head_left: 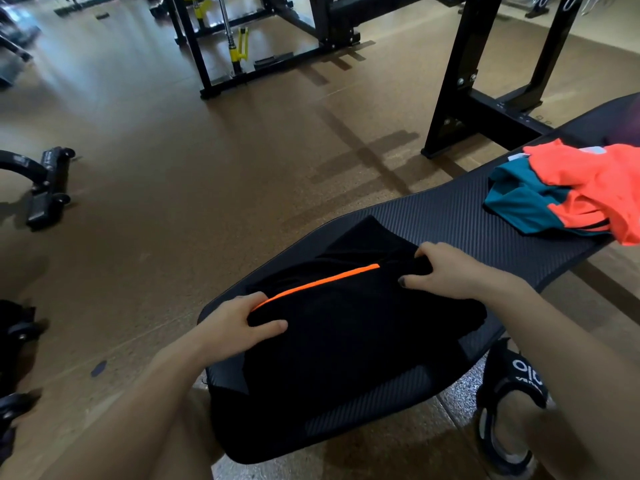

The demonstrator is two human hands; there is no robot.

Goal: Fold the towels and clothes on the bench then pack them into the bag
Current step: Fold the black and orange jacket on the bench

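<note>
A black garment with an orange stripe lies across the near end of the black padded bench. My left hand grips its left edge, fingers curled under the fold and thumb on top. My right hand pinches the cloth at the stripe's right end. Farther along the bench, at the right, lies a crumpled heap of orange clothing and teal clothing. No bag is clearly in view.
A black rack frame stands on the brown floor behind the bench. Another black and yellow machine stands farther back. Black wheeled equipment sits at the left. My sandalled foot is under the bench's right side.
</note>
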